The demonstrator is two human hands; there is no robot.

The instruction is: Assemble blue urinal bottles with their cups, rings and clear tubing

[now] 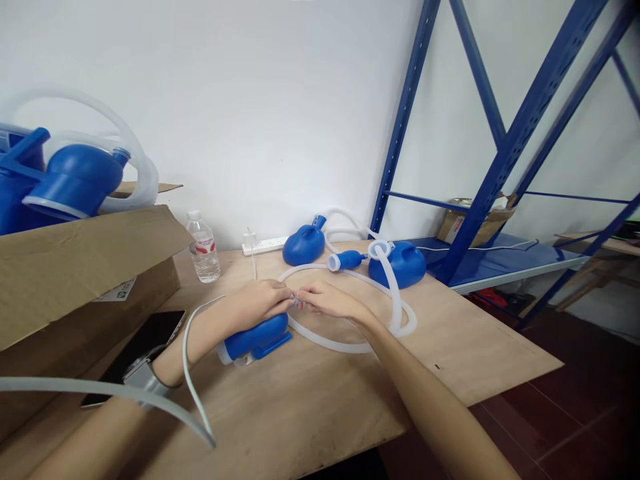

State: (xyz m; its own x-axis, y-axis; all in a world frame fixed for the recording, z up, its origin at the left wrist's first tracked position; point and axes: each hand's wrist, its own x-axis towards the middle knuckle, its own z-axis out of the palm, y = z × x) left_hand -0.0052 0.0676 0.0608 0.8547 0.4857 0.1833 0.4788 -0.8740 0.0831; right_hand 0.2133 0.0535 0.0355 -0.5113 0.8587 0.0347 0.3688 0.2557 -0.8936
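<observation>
My left hand [273, 299] and my right hand [323, 298] meet fingertip to fingertip above the table. Both are closed, pinching a small clear plastic piece [295, 302] that the fingers mostly cover. Directly under my left hand and wrist lies a blue urinal cup [257, 337] with a white rim and a blue side handle; its far end is partly hidden. A translucent hose [340, 347] loops over the table around my right hand. Whether the hose joins the clear piece is hidden by my fingers.
Behind stand blue urinal bottles [304, 245] and a smaller blue cup [347, 261]. A cardboard box [90, 267] holding more blue parts, a water bottle [204, 250], a black tablet-like object [145, 343] and a power strip [265, 247] are leftward. Blue shelving [510, 260] borders the right.
</observation>
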